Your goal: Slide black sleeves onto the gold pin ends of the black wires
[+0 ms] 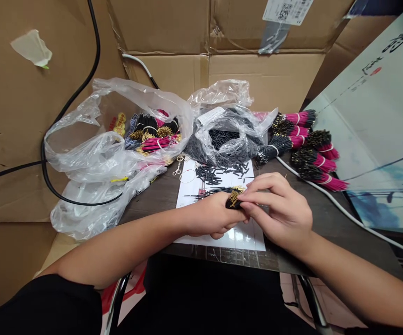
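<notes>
My left hand (218,215) is closed round a bundle of thin black sticks with gold tips (235,199), held over a white sheet (239,239). The gold ends stick up out of the fist. My right hand (280,211) has its thumb and fingertips pinched together at those gold ends; whether a single stick is between them is too small to tell. Behind the hands, loose black gold-tipped sticks (210,191) lie on the sheet. Farther back is a scatter of short black tubes (208,176), and an elastic loop (186,177) rests at the sheet's left.
An opened clear bag (222,139) full of black tubes stands behind the sheet. At left, another clear bag (83,158) holds pink and black bundles (159,143). Tied bundles (320,160) lie at right beside a white cable (344,204). Cardboard (173,28) walls the back.
</notes>
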`<act>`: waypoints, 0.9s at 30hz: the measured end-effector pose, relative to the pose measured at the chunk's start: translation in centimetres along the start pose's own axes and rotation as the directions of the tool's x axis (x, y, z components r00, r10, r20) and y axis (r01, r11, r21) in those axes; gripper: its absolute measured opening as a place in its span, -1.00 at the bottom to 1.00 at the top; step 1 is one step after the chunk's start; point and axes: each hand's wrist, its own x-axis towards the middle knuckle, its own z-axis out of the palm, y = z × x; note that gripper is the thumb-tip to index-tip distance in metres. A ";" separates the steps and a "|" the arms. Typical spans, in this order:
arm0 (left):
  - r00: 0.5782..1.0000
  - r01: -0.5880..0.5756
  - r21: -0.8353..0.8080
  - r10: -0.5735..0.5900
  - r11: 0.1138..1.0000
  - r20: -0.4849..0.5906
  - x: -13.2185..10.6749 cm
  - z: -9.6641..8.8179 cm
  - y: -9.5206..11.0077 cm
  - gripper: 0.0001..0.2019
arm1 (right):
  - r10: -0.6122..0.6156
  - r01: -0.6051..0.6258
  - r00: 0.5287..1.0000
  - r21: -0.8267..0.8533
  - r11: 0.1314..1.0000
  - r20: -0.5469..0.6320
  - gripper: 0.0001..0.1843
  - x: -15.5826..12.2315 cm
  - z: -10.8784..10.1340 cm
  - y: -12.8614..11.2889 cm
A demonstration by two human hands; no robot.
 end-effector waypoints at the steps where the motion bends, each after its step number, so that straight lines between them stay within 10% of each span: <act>1: 1.000 -0.001 0.006 0.001 1.000 -0.001 0.0 -0.1 -0.1 -0.73 | -0.020 0.020 1.000 -0.030 0.999 0.002 -0.64 0.0 0.0 -0.1; 10: 0.983 -0.148 0.256 0.171 0.955 -0.072 -0.2 -0.1 0.4 -0.66 | -0.140 0.132 0.990 -0.172 0.976 -0.035 -0.47 -0.3 -0.6 0.2; 13: 0.860 -0.272 0.634 0.479 0.724 -0.178 -0.1 -0.8 0.8 -0.71 | -0.004 -0.020 0.996 -0.271 0.962 -0.087 -0.55 0.7 -1.6 2.5; 20: 0.543 -0.232 0.943 0.836 0.241 -0.080 0.1 -4.1 1.0 -0.76 | 0.161 0.160 0.826 -0.498 0.852 0.540 -0.71 3.0 -2.3 8.4; 27: 0.521 -0.259 0.957 0.853 0.127 0.027 -0.1 -4.6 0.8 -0.84 | 0.244 0.131 0.798 -0.553 0.823 0.552 -0.80 4.0 0.1 8.0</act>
